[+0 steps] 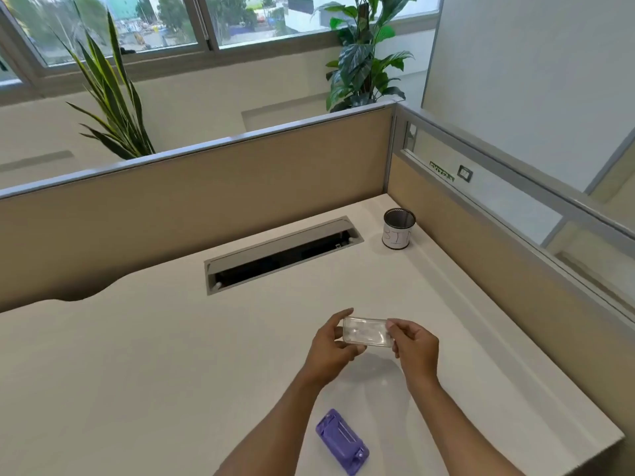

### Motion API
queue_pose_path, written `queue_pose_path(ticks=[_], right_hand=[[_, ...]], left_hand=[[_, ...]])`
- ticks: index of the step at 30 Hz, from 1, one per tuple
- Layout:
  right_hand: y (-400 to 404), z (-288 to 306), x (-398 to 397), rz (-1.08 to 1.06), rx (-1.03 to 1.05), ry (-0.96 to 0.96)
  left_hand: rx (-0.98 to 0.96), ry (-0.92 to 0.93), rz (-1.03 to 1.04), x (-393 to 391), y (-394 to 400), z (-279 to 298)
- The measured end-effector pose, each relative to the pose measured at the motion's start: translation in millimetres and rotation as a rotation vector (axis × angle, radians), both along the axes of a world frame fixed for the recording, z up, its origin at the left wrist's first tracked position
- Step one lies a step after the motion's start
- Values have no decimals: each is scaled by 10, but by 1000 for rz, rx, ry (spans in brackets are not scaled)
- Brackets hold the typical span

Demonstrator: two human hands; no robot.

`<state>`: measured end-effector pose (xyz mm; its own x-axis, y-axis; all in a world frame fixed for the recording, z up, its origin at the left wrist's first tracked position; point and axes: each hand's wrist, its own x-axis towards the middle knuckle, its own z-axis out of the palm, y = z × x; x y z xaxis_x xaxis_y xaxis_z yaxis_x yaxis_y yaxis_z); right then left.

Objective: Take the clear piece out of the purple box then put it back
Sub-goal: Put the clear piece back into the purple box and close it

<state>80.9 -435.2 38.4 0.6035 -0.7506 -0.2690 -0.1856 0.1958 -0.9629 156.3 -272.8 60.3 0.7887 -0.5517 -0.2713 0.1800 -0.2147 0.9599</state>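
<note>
Two hands hold the clear piece (367, 332) raised above the white counter (144, 365): the left hand (331, 348) has its fingers (343, 314) curled partway round one end, the right hand (414, 348) pinches the other end. The purple box (342, 441) lies on the counter nearer the person, between the forearms, apart from the piece

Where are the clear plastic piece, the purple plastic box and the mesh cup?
Clear plastic piece (367, 332), head view, flat face.
Purple plastic box (342, 441), head view, top face.
Black mesh cup (398, 235), head view, labelled side.
</note>
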Motion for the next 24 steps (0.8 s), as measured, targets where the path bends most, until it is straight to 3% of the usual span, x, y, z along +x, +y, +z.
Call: queue_pose_path(ticks=[18,24], right_hand=[[1251,22,-468,478,-97,183],[1401,-54,-688,639,-489,295]], left_hand=[[-123,399,117,-660,1629,-39],[-104,400,247,-904,2049,-246]])
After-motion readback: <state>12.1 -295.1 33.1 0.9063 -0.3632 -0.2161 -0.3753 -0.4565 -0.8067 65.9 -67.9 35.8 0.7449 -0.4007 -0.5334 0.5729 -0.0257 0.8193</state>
